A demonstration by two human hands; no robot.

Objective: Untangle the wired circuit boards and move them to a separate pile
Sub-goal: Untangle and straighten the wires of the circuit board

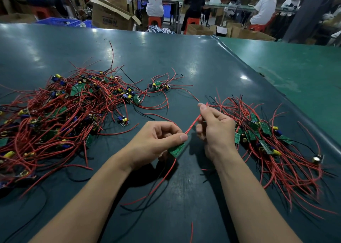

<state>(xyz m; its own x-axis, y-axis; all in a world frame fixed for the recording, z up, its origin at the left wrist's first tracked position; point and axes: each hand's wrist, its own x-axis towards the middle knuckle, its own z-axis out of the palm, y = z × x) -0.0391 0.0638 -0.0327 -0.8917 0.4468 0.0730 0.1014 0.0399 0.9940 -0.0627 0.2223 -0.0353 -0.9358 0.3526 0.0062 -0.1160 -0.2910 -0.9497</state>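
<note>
A small green rectangular circuit board (176, 149) is held above the dark green matte work table (184, 61), near the middle of the view. The board is pinched at its upper edge between the thumb and curled fingers of the left hand (156, 141). From the board, a thin red insulated wire (192, 125) is drawn up and to the right. This wire is pinched near its far end by the right hand (215, 126), between the raised thumb and index finger; the remaining fingers are curled toward the palm. A further red lead and a black lead hang from the underside of the board and trail toward the lower edge of the view.

A large tangled heap of wired boards (55, 117), made up of red and black leads, green boards and yellow and blue components, lies on the left part of the table. A second, looser pile of wired boards (273, 143) lies on the right part of the table, just beside the right hand and partly behind it. The two piles are well apart, with the hands between them.

One small separate cluster of wired boards (159, 85) lies beyond the hands, near the right edge of the large heap.

Behind the table, an open brown cardboard box (112, 17), red plastic stools (154, 21) and several seated or standing persons at other benches are visible.
</note>
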